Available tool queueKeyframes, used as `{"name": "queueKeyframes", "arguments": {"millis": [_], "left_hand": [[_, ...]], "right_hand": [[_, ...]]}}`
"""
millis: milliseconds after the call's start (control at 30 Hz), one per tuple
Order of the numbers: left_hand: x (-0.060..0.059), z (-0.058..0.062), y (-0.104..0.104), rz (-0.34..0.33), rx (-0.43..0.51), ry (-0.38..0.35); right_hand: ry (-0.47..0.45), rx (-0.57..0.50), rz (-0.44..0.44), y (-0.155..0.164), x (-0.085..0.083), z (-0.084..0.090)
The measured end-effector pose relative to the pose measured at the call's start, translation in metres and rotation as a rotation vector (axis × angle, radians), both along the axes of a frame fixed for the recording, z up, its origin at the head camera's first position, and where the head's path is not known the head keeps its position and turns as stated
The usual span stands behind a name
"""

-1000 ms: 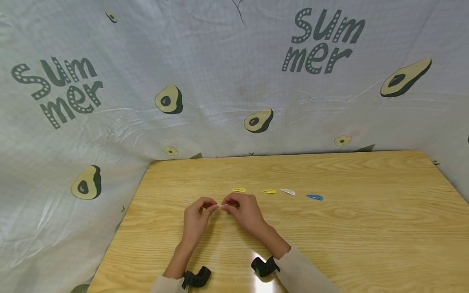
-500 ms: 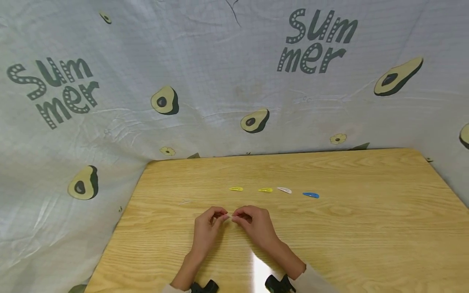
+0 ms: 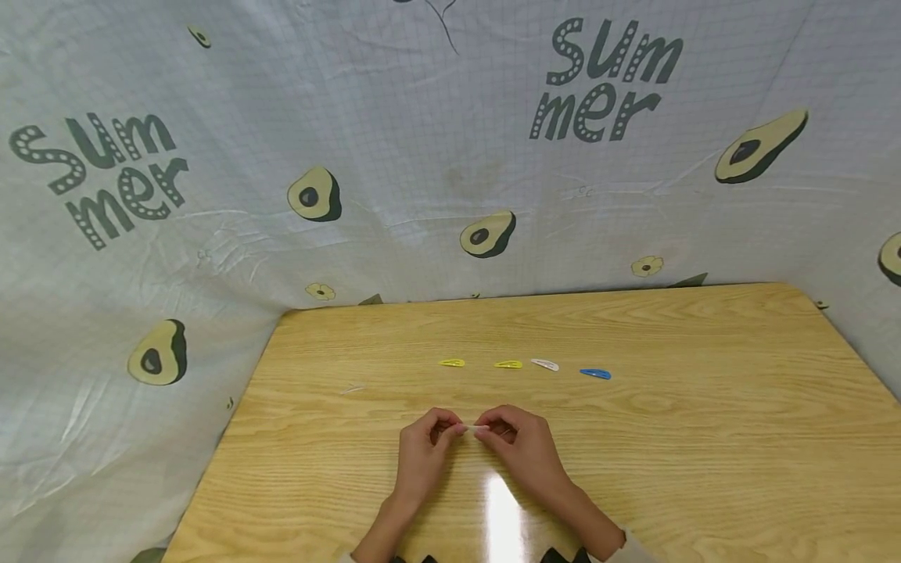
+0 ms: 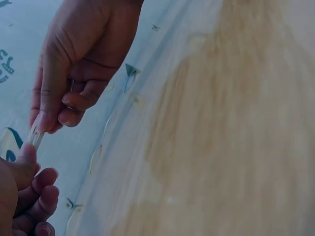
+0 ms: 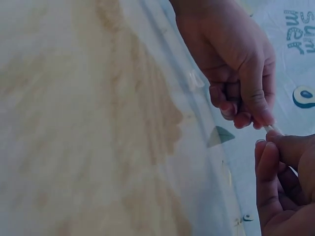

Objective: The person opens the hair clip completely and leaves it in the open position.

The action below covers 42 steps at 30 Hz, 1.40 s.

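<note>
Both hands meet over the wooden table (image 3: 704, 407) near its front middle. Between them is a small pale clear hair clip (image 3: 470, 428). My left hand (image 3: 450, 432) pinches its left end with thumb and forefinger, and my right hand (image 3: 489, 432) pinches its right end. The left wrist view shows the hair clip (image 4: 35, 135) running from my left hand (image 4: 22, 169) at the bottom up to my right hand (image 4: 54, 118). In the right wrist view only a short bit of the hair clip (image 5: 273, 129) shows between my right hand (image 5: 275, 147) and my left hand (image 5: 256, 118).
Beyond the hands, a row of hair clips lies on the table: two yellow ones (image 3: 452, 363) (image 3: 507, 364), a white one (image 3: 545, 364) and a blue one (image 3: 595, 374). Another clear clip (image 3: 352, 389) lies to the left. An avocado-print cloth (image 3: 450, 156) hangs behind the table.
Both hands, still pinching the clear clip between them, have drawn back toward the table's front edge and a little to the right. The clips on the table have not moved.
</note>
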<state>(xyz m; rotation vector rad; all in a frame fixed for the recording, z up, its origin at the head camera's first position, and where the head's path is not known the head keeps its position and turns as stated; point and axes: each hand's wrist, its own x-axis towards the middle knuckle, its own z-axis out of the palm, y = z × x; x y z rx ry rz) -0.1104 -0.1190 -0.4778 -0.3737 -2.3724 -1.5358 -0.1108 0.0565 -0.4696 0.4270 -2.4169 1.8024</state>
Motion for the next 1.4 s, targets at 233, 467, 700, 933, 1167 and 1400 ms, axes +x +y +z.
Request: {"name": "queueKeyframes", "arguments": {"millis": [233, 467, 700, 933, 1167, 1400], "left_hand": [[0.003, -0.003, 0.016, -0.036, 0.048, 0.015], [0.011, 0.015, 0.028, -0.091, 0.033, -0.091], [0.022, 0.03, 0.036, -0.138, 0.065, -0.15], [0.023, 0.022, 0.037, -0.126, 0.084, -0.109], [0.024, 0.022, 0.038, -0.09, 0.09, -0.094], [0.021, 0.018, 0.037, -0.076, 0.092, -0.066]], "right_hand": [[-0.08, -0.019, -0.053, 0.015, 0.006, -0.005], [-0.241, -0.121, -0.072, 0.03, 0.011, -0.013], [-0.309, -0.149, -0.101, 0.038, 0.013, -0.012], [-0.305, -0.147, -0.121, 0.037, 0.014, -0.012], [-0.301, -0.15, -0.132, 0.036, 0.015, -0.014], [-0.302, -0.149, -0.143, 0.035, 0.015, -0.012]]}}
